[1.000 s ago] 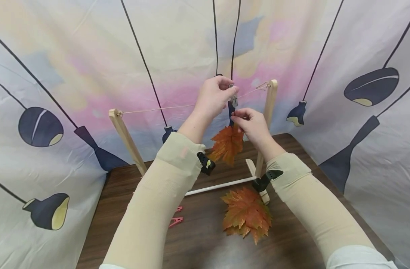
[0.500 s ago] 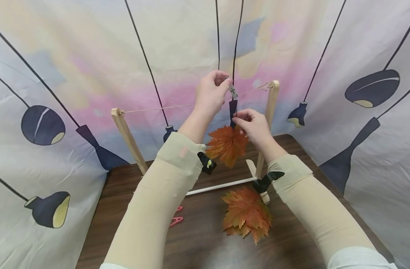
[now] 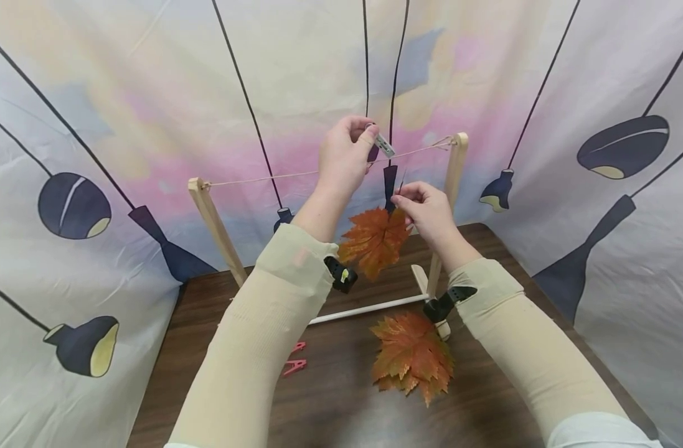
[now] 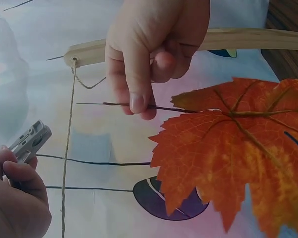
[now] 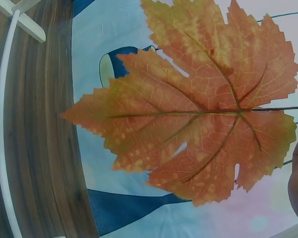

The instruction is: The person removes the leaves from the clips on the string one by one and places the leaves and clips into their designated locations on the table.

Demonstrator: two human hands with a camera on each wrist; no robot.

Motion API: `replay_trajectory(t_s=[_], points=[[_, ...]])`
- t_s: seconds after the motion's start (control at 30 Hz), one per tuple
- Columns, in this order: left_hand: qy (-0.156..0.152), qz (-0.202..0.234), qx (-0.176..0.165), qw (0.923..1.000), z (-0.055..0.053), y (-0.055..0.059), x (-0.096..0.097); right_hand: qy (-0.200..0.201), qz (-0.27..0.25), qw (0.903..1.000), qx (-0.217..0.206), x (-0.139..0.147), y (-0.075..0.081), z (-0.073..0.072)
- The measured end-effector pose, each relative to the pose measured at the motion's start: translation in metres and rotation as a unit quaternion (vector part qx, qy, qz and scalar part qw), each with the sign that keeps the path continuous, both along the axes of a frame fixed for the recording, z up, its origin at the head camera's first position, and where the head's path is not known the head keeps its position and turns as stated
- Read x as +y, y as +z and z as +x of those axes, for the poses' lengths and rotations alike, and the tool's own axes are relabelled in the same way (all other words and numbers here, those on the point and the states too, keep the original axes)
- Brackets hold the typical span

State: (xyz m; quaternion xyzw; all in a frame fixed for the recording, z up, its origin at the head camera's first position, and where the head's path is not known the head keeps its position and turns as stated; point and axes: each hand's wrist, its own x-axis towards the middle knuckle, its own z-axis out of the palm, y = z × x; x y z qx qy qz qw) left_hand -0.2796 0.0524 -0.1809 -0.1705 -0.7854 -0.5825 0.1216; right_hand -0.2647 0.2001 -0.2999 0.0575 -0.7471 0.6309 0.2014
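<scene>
My left hand (image 3: 343,155) pinches a small grey clothes peg (image 3: 384,146) close to the twine (image 3: 263,180). In the left wrist view the peg (image 4: 32,141) points up and to the right, with nothing visible in its tip. Between thumb and fingers, my right hand (image 3: 428,211) pinches the dark thin stem of an orange artificial maple leaf (image 3: 375,239). The leaf hangs below the twine, its stem end standing free of both peg and twine. In the right wrist view the leaf (image 5: 208,129) shows whole, while the right hand is mostly cut off at the edge.
Wooden posts (image 3: 215,230) (image 3: 455,168) carry the twine, and a white rod (image 3: 369,308) joins the stand low down. More maple leaves (image 3: 413,358) lie piled on the brown table (image 3: 341,398). Pink pegs (image 3: 295,367) lie partly behind the left forearm. A patterned cloth hangs behind.
My left hand has drawn the peg up and left, away from the stem, and the peg has tilted. The right hand has shifted slightly right; the leaf has swung to face the head camera more.
</scene>
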Motion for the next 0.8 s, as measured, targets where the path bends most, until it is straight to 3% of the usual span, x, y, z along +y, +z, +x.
replay_trajectory(t_s=[0.33,0.8], points=[[-0.025,0.05,0.023,0.9982,0.004,-0.001,-0.006,0.009,-0.05,0.9986,0.015,0.003,-0.003,0.001],[-0.041,0.104,0.024,0.9934,0.011,-0.008,-0.01,0.006,-0.065,0.9979,0.006,0.009,-0.013,0.003]])
